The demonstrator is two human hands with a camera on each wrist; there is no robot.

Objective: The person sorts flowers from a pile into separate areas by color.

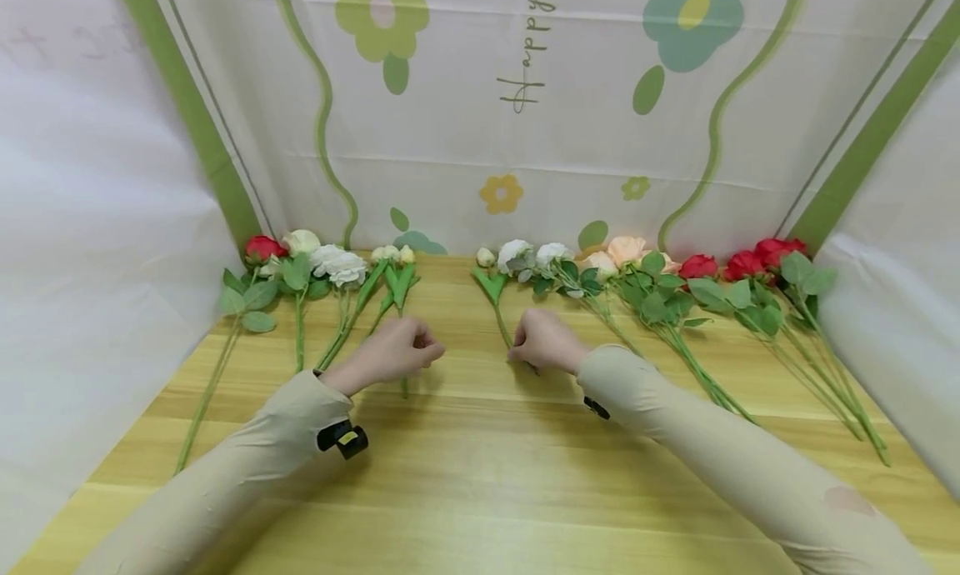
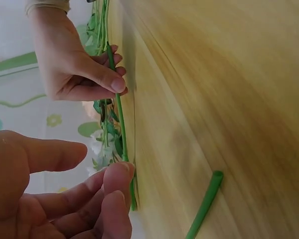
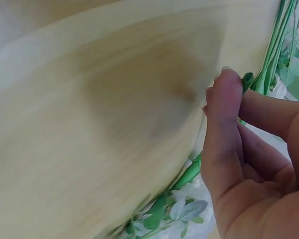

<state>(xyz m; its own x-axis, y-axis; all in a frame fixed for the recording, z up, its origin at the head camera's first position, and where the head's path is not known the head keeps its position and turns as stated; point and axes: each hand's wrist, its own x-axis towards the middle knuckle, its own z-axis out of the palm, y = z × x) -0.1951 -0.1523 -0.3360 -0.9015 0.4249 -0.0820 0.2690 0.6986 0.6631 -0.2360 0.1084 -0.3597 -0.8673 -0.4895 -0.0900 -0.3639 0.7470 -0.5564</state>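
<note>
My right hand [image 1: 549, 340] pinches the lower stem of a white tulip [image 1: 491, 285] between thumb and fingertips. Its bud points away from me, toward the back of the table. Seen in the right wrist view, the green stem end [image 3: 247, 81] sticks out past the pinched fingertips. My left hand [image 1: 386, 358] hovers over the stems of white tulips [image 1: 401, 282] on the left side. In the left wrist view its fingers are loosely bent, the thumb stands apart, and nothing is between them. A loose stem end [image 2: 207, 204] lies on the table near that hand.
Left on the wooden table [image 1: 480, 492] lie a red rose [image 1: 266, 248], a cream rose [image 1: 302, 242] and white flowers [image 1: 339, 265]. On the right are more white flowers [image 1: 553, 254], peach roses [image 1: 626, 250] and red roses [image 1: 780, 250]. A printed cloth [image 1: 450, 133] stands behind.
</note>
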